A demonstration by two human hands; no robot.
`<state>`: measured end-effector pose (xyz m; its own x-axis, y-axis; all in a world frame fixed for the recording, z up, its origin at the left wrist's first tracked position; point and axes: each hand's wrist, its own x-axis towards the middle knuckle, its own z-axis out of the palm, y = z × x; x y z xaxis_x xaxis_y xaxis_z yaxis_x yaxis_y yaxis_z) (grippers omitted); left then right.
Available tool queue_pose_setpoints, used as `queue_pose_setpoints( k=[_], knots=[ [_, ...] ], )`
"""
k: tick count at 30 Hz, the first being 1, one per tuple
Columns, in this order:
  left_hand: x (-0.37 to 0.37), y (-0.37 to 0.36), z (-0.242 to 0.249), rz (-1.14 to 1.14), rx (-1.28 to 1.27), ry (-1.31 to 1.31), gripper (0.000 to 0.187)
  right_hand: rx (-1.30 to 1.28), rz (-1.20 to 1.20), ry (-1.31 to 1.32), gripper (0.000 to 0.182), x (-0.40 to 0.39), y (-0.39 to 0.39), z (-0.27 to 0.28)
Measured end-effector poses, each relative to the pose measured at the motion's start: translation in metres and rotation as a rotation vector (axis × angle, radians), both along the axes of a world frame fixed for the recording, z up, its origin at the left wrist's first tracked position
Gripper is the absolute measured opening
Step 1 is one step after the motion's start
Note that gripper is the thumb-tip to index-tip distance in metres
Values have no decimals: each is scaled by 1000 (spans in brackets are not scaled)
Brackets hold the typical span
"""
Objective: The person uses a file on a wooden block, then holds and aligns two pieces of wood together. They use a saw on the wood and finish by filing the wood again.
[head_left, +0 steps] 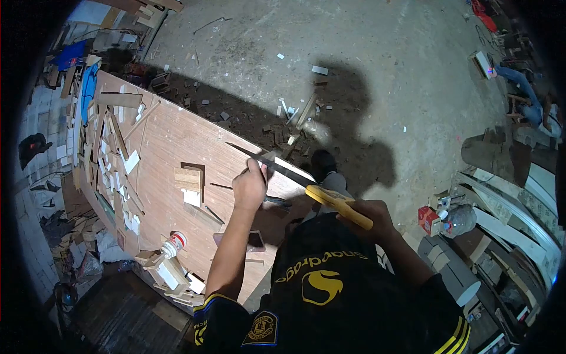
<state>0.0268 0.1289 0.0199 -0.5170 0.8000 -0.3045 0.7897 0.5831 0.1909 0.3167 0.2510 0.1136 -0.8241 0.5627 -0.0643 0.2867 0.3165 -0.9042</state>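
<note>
My right hand (374,219) is wrapped around the yellow handle of a hand saw (334,201). The saw's dark, narrow blade slants up and left along the table's edge, its tip beyond my left hand. My left hand (250,187) is closed at the edge of the wooden table (171,138), right beside the blade. What its fingers grip is hidden. A white strip (293,171) shows along the blade, between the two hands. Near my left hand lie a small wood block (187,176) and a thin dark rod (221,187).
Offcuts and white pieces (118,171) crowd the table's left side. A white jar with a red band (174,243) stands near its lower edge. Scraps (292,127) litter the concrete floor. At right are a red box (428,220), a clear bottle (461,220) and long panels (519,203).
</note>
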Motion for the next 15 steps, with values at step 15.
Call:
queue_pose_setpoints(
  k=[15],
  knots=[
    [-5,-3,0,-35,39,-2,28,-22,84,-96,24,-3,10,53]
  ],
)
